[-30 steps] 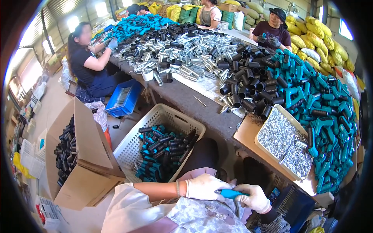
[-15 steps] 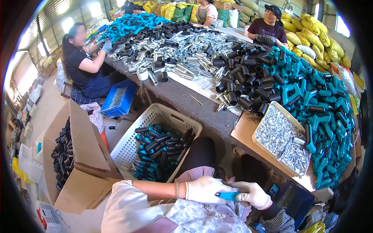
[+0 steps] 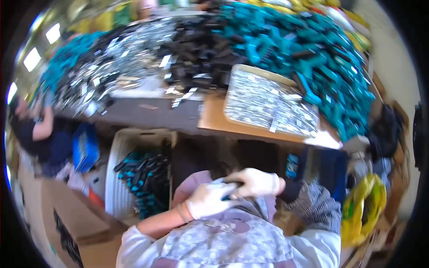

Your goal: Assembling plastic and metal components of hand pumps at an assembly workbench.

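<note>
Close together over my lap are my left hand (image 3: 210, 200) and my right hand (image 3: 257, 182), both in white gloves. Their fingers are closed around a teal plastic part (image 3: 230, 196), of which only a small bit shows between them. Motion blur and the gloves hide its shape and how each finger grips it. Left of my lap stands a pale perforated crate (image 3: 114, 176) with black-and-teal handles (image 3: 145, 178) in it.
Ahead, a long table (image 3: 147, 111) bears heaped metal tubes (image 3: 134, 49), black sleeves (image 3: 201, 53) and teal housings (image 3: 308, 58). A tray (image 3: 239, 68) of small metal parts sits near its edge. A cardboard box (image 3: 80, 210), a blue bin (image 3: 86, 149) and a yellow bag (image 3: 366, 205) flank me. A co-worker (image 3: 33, 134) sits left.
My view has swung to the right and blurred, so the table and crate appear further left. Both hands still meet over my lap; the teal part is now more covered by the gloves.
</note>
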`<state>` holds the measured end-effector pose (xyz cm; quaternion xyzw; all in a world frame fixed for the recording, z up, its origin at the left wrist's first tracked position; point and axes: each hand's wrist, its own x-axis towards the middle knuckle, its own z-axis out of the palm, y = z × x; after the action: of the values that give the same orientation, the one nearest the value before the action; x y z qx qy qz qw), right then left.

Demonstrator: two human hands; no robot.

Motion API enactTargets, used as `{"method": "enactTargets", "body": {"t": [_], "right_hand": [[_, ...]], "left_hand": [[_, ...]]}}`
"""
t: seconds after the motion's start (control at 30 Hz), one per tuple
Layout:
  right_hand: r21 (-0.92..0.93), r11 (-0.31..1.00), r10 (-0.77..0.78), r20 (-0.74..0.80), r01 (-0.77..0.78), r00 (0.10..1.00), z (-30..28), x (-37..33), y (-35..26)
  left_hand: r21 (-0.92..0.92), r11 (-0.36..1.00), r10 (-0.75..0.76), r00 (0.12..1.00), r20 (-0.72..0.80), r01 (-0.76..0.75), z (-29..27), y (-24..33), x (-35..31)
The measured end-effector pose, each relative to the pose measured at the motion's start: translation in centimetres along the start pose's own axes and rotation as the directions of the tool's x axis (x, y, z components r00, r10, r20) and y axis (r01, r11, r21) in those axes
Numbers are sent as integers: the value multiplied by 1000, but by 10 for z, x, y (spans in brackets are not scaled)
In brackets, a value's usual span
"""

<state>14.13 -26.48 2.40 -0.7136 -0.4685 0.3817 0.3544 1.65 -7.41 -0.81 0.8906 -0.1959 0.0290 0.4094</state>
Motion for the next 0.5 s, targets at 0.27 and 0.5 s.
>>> {"method": "enactTargets", "body": {"t": [0.27, 0.5], "right_hand": [[-465, 781, -211, -825, -417, 525, -122, -65, 12], [-358, 548, -79, -922, -756, 379, -172, -89, 59]], "left_hand": [[31, 999, -36, 999, -38, 37, -7, 9, 10], [-13, 1000, -19, 995, -95, 18, -6, 4, 4]]}}
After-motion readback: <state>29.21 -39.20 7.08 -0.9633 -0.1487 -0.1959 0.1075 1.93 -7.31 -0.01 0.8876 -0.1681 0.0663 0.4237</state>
